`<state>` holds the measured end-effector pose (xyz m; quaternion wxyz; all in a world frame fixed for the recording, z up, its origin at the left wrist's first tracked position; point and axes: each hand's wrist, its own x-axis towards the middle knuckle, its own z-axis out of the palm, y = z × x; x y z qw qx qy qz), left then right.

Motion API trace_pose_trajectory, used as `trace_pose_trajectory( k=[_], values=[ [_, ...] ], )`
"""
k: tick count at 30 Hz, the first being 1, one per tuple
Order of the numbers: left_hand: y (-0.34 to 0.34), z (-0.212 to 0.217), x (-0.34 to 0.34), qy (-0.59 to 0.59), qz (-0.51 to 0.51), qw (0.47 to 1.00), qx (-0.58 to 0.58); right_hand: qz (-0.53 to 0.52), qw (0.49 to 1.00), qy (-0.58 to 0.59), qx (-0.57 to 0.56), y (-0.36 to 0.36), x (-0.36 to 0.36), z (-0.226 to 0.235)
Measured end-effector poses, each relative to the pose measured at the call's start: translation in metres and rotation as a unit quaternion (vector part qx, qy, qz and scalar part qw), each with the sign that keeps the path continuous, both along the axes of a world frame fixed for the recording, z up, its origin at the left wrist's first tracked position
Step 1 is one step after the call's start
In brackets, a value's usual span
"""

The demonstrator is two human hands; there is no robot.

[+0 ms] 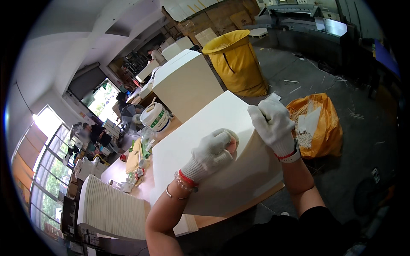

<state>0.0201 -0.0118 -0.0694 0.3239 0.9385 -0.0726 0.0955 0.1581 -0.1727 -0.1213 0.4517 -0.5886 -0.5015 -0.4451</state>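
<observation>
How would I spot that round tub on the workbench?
Start at the big white paper stack under the gloved hands, then look along the wooden workbench to its far side. The tub stands there: a squat white bucket with a green label, the only round container.

One view only: fisheye on your head, tilted down-forward, close over bench (pixel 128 164) and your hands. Forearms enter from lower edge; workshop floor (pixel 354 141) curves along right rim.

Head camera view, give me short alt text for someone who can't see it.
Two hands in white knit gloves, left hand and right hand, press on a stack of large white paper sheets on a wooden table, beside a white tub.
</observation>
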Motion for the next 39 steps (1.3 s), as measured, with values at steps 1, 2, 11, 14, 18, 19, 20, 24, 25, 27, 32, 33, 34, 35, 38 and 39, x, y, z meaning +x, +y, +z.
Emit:
trace_pose_trajectory(
  k=[1,2,11,14,18,19,20,24,25,27,32,33,34,35,38,39],
  values=[
    [0.0,0.004,-0.002,0.011,-0.005,1.0,-0.009,0.0,1.0,0.005,0.004,0.0,0.001,-0.002],
    [0.002,0.009,-0.004,0.02,-0.01,1.0,-0.019,0.001,1.0,0.007,0.007,0.001,0.002,-0.003],
    [0.009,-0.001,-0.002,-0.034,-0.03,0.998,0.047,0.007,1.0,0.016,0.009,-0.001,0.003,-0.003],
    [0.005,-0.001,-0.004,-0.061,-0.01,0.998,0.018,0.022,0.999,0.037,0.015,-0.001,0.002,-0.001],
    [-0.002,-0.003,-0.006,-0.183,-0.038,0.976,0.111,0.064,0.989,0.13,0.031,0.001,-0.001,-0.004],
    [0.001,0.0,-0.006,-0.142,-0.056,0.98,0.126,0.069,0.988,0.134,0.032,0.002,-0.001,-0.004],
    [0.006,0.005,-0.004,-0.101,-0.077,0.982,0.141,0.06,0.993,0.102,0.026,0.0,-0.001,-0.002],
    [0.003,0.002,-0.005,-0.094,-0.072,0.985,0.123,0.003,1.0,0.008,0.015,0.0,0.002,-0.004],
    [0.004,0.0,-0.004,-0.1,-0.07,0.987,0.108,0.005,1.0,0.015,0.013,0.0,0.002,-0.004],
    [0.008,-0.007,-0.002,-0.112,-0.064,0.989,0.077,0.011,0.999,0.029,0.011,0.0,0.001,-0.004],
    [0.002,-0.001,-0.003,-0.148,-0.073,0.98,0.114,0.076,0.991,0.105,0.045,0.001,-0.002,-0.005],
    [0.0,-0.001,-0.003,-0.178,-0.075,0.974,0.119,0.08,0.99,0.109,0.046,0.002,-0.002,-0.004],
    [0.004,-0.001,-0.003,-0.148,-0.081,0.977,0.133,0.084,0.989,0.114,0.046,0.003,-0.003,-0.003],
    [0.01,-0.001,-0.001,-0.117,-0.089,0.978,0.147,0.067,0.993,0.09,0.042,0.002,-0.002,-0.004],
    [0.011,0.001,-0.003,-0.064,-0.088,0.982,0.153,0.064,0.992,0.102,0.031,0.001,0.0,-0.006],
    [0.008,0.004,-0.006,-0.054,-0.083,0.984,0.149,0.072,0.99,0.12,0.027,0.001,0.0,-0.007]
  ],
)
